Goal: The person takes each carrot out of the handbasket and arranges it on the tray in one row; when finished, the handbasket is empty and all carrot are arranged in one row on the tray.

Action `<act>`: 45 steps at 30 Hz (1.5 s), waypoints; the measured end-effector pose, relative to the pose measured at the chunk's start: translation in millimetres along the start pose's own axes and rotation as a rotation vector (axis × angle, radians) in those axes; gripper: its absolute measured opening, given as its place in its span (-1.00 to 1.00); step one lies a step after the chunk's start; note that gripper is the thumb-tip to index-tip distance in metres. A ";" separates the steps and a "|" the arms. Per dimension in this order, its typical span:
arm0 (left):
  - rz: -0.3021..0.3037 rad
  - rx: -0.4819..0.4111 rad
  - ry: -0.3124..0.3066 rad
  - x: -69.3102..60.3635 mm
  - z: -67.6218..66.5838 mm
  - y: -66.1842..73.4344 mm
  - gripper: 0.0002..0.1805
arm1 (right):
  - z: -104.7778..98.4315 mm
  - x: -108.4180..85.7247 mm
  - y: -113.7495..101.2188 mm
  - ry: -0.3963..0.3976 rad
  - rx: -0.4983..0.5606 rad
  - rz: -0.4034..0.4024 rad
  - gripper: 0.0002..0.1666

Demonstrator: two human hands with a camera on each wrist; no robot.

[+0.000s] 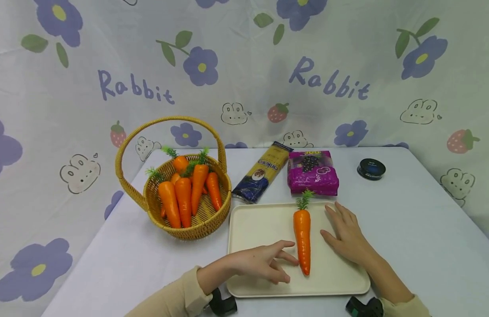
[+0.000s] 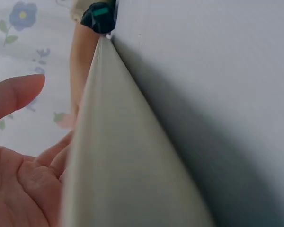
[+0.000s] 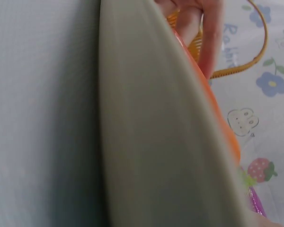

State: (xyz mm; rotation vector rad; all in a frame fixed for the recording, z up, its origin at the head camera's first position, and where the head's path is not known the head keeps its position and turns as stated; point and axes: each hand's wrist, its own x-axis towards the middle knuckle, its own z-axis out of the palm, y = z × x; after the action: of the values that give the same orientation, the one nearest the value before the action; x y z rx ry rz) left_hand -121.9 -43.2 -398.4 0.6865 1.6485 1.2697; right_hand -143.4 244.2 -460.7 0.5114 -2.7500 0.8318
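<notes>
An orange carrot [image 1: 302, 241] with a green leafy top lies lengthwise on a cream rectangular tray [image 1: 260, 220]. Just left of its lower half is my left hand [image 1: 264, 263], fingers spread and partly extended, their tips close to the carrot; whether they touch it I cannot tell. On the other side, my right hand [image 1: 347, 235] lies over the tray's right part with its fingers extended, apart from the carrot. In the left wrist view the tray's edge [image 2: 128, 142] hides part of the left palm [image 2: 28, 184]. The right wrist view shows the carrot [image 3: 217, 111] behind the tray's edge.
A wicker basket [image 1: 193, 232] with a tall handle and several carrots [image 1: 183, 198] stands left of the tray. Behind the tray lie a blue and gold packet [image 1: 262, 174] and a purple packet [image 1: 313, 174]. A round black tin [image 1: 371, 169] sits at the back right.
</notes>
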 end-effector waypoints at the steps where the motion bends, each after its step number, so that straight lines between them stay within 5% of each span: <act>1: 0.002 0.023 0.015 -1.1 -0.5 0.7 -0.23 | 0.0 0.1 0.0 0.005 0.001 -0.006 -0.21; 11: 0.019 0.237 0.250 -23.3 -17.2 11.2 -0.31 | -0.6 -0.2 -0.9 0.009 0.007 -0.012 -0.23; 17: 0.078 0.437 0.510 -42.5 -35.4 10.3 -0.50 | -0.6 -0.5 -2.1 0.003 0.002 -0.005 -0.24; 26: 0.154 0.397 0.885 -82.8 -63.9 13.3 -0.73 | -0.1 -0.3 -3.8 0.001 0.007 -0.005 -0.23; 31: 0.092 0.493 1.047 -104.2 -82.4 7.8 -0.73 | -2.3 -0.3 -5.1 0.023 0.012 -0.033 -0.24; 36: -0.074 0.718 1.173 -120.1 -91.6 -2.2 -0.69 | -2.5 0.0 -5.5 0.025 0.018 -0.038 -0.24; 40: -0.187 0.794 1.224 -127.4 -93.0 -4.7 -0.63 | -3.0 -0.5 -6.3 0.017 0.019 -0.019 -0.24; 45: -0.242 0.802 1.257 -130.5 -94.1 -8.3 -0.54 | -3.5 0.0 -4.6 0.001 0.019 -0.001 -0.23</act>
State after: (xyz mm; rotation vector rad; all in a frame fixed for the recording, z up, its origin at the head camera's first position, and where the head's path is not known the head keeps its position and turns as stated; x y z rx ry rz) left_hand -150.1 -196.8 -359.0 0.0054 3.2299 0.8037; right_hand -141.2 242.6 -455.6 0.5153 -2.7434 0.8583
